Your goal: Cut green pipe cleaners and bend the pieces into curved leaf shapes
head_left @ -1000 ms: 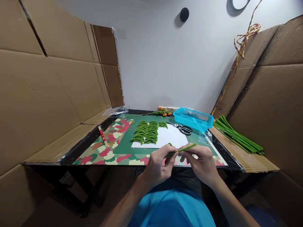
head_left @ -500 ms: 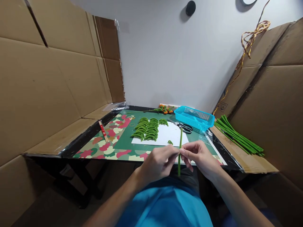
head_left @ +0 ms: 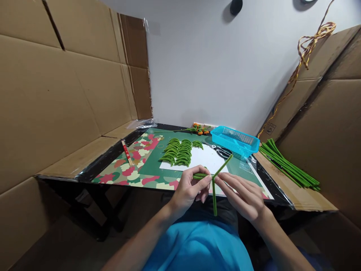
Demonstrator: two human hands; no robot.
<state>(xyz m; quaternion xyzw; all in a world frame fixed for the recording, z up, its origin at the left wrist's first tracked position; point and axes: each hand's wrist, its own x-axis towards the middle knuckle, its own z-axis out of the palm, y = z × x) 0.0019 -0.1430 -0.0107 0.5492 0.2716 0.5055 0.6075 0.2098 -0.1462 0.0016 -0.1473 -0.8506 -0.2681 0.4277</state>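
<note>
Swinging out of line, the two free ends of the green fuzzy strand are forming a wide fork, where half a second ago they were standing almost straight; the right hand is flattening, its fingers stretching out. Nearest, one end is pointing down toward the lap, the other reaching far and right. Left hand is pinching just left of the fork, a folded green length showing through its curled fingers. Right hand is bringing its fingertips against the fork's right side; whether they're gripping, I can't tell. For a tidy join, the left pinch should be staying tight at the crossing while the right is working close in, keeping both ends even. Beyond, curved green pieces are lying in columns on white paper, scissors sitting right of them, and farther still a blue basket is waiting.
</note>
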